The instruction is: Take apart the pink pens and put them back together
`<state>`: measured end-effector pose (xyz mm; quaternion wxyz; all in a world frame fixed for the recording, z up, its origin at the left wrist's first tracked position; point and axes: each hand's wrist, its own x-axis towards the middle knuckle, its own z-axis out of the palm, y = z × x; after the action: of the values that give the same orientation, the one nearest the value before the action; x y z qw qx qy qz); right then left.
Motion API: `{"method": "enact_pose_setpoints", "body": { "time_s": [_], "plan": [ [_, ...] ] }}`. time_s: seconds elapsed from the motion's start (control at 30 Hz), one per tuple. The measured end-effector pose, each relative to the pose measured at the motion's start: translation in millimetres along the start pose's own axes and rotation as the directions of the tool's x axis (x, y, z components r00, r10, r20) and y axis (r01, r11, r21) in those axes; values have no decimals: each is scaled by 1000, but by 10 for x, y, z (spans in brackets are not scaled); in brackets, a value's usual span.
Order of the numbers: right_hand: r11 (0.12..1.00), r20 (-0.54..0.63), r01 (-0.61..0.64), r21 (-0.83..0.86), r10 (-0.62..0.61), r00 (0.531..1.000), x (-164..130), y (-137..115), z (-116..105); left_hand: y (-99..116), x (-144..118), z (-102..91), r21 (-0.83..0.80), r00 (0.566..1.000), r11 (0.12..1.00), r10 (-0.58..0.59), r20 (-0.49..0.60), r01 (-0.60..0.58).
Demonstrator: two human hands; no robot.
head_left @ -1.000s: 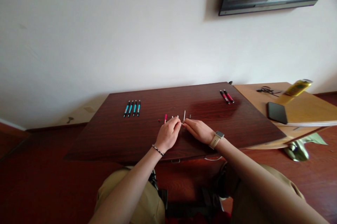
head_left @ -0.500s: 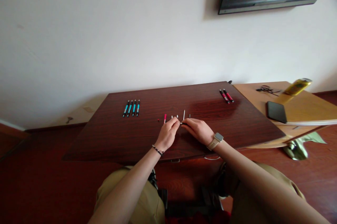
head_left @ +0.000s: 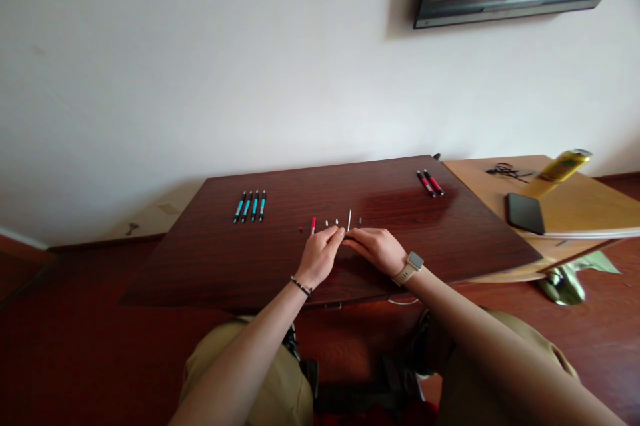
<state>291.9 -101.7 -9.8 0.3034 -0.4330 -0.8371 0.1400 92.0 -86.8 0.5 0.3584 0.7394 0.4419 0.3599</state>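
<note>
My left hand [head_left: 320, 253] and my right hand [head_left: 377, 247] meet at the fingertips over the table's near half, both closed. Pinched between them is a small black pen part [head_left: 349, 237], mostly covered by the fingers. Just beyond lie loose pen pieces: a pink-red barrel [head_left: 313, 225], a tiny red piece [head_left: 301, 229], two small whitish pieces, one on the left [head_left: 327, 223] and one on the right [head_left: 337, 221], a slim white refill [head_left: 349, 219], and a small grey piece [head_left: 361, 220] that looks like a spring.
Several turquoise-and-black pens [head_left: 255, 205] lie in a row on the left of the dark wooden table [head_left: 210, 253]. Two red-and-black pens [head_left: 433, 182] rest at the far right. A lighter desk [head_left: 595, 203] adjoins, bearing a black phone [head_left: 525, 213], a cable [head_left: 507, 171] and a yellow can [head_left: 565, 165].
The fingertips have drawn closer together, and the silvery end of the black part is now covered. My left fingers shifted slightly, showing more of the whitish pieces. Other things stay put.
</note>
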Motion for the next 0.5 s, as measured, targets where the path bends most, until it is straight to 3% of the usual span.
{"method": "enact_pose_setpoints", "body": {
  "time_s": [0.23, 0.37, 0.5],
  "plan": [
    [998, -26, 60, -23, -61, 998, -12, 14, 4, -59, 11, 21, -64, 995, 993, -97, 15, 98],
    [998, -11, 36, -50, -37, 999, -20, 9, 5, -22, 5, -8, -84, 998, 995, -43, 51, 47],
    [996, -2, 39, -76, -39, 999, -19, 1, 17, -11, 13, -8, -20, 998, 998, -54, -15, 53]
  ]
}}
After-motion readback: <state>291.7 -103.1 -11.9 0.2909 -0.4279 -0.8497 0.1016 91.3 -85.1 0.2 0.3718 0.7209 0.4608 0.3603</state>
